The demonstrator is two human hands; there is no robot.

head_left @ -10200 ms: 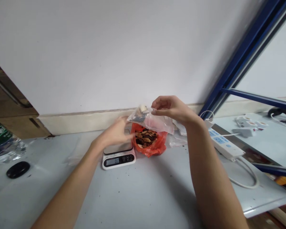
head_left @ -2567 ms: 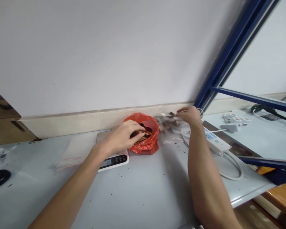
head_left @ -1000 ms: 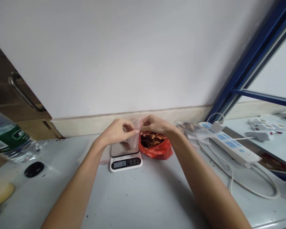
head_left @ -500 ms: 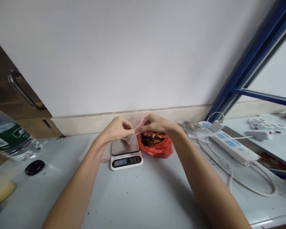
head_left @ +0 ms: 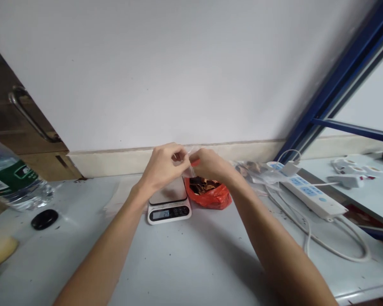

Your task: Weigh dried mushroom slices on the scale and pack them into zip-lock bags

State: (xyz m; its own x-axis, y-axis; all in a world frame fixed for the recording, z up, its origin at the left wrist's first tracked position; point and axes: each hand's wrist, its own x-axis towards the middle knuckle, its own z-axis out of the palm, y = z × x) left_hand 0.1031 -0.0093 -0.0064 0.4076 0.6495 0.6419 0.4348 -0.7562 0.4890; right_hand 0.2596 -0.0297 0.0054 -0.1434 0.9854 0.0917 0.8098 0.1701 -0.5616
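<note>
My left hand (head_left: 167, 163) pinches one side of a small clear plastic bag (head_left: 189, 171), fingers closed. On the bag's other side my right hand (head_left: 209, 163) is also closed, its fingertips partly hidden behind the knuckles. Both hands hover above a white kitchen scale (head_left: 169, 213) with a metal plate; its lit display shows a number that looks like 24. Right beside the scale sits an open red plastic bag (head_left: 212, 198) full of dark brown dried slices (head_left: 202, 185). What the clear bag contains, if anything, I cannot make out.
Flat clear bags (head_left: 119, 195) lie left of the scale. A water bottle (head_left: 14, 180) and a black oval object (head_left: 44, 219) stand at the left. On the right are filled clear bags (head_left: 253, 170), a power strip (head_left: 309, 193) and a looping white cable (head_left: 341, 255). A wall rises behind.
My left hand has risen and moved right, closer to my right hand, with the clear bag between them. The scale's display has gone from 0.0 to a higher number.
</note>
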